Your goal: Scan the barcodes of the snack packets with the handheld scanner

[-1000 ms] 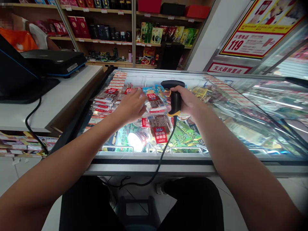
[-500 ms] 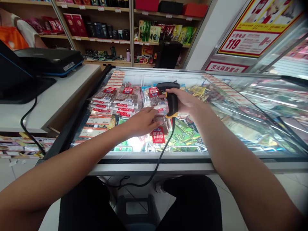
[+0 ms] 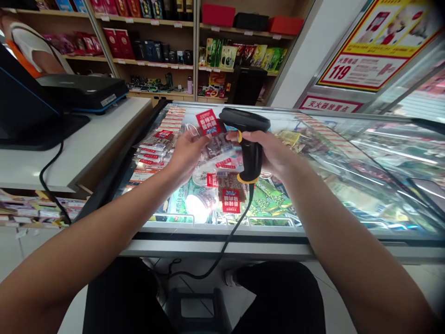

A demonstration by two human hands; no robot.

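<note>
My left hand (image 3: 186, 155) is closed on a clear snack packet (image 3: 212, 134) with a red label, lifted above the glass freezer lid (image 3: 313, 153). My right hand (image 3: 273, 150) grips a black barcode scanner (image 3: 247, 139) with a yellow trim; its head sits right next to the packet's red label. The scanner's black cable (image 3: 225, 246) hangs down over the freezer's front edge. More of the same red-labelled packets (image 3: 153, 148) lie stacked on the lid to the left, and one lies below my hands (image 3: 229, 190).
A white counter (image 3: 86, 144) at the left carries a black screen (image 3: 21, 111) and a black flat device (image 3: 83, 90). Shelves of boxed goods (image 3: 156, 46) stand behind. A person in white and orange (image 3: 31, 51) is at the far left. A black stool (image 3: 198, 311) is between my legs.
My left hand went down to the packets on the lid, took one, and raised it up to the scanner's head. My right hand with the scanner stayed nearly in place.
</note>
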